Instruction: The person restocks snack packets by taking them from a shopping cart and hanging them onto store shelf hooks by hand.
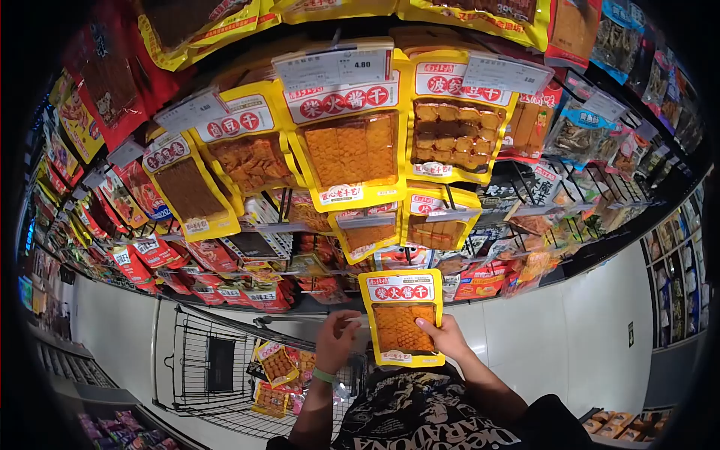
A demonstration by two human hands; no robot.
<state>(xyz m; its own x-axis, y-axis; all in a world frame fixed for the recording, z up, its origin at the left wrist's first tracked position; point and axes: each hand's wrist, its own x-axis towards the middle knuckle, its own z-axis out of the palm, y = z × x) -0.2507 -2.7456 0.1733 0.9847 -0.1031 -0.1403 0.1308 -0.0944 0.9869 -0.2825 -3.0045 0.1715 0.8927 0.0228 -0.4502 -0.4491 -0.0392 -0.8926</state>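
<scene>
My right hand (445,337) grips a yellow-edged pack of dried tofu (405,319) by its right side, the thumb lying across the front. The pack is upright, with its red-and-white label facing me. To the left of it, my left hand (337,339) is raised with its fingers loosely bent and apart, and nothing shows in it. A green band (325,375) circles that wrist. Above, a larger-looking matching pack (351,154) hangs on the rack behind a price tag (337,67).
A wire shopping cart (180,352) stands at lower left, with several yellow-edged packs (276,364) inside. Hanging snack packs (459,139) fill the rack ahead, and red packs (255,295) line its lower rows. Pale tiled floor (540,330) lies to the right.
</scene>
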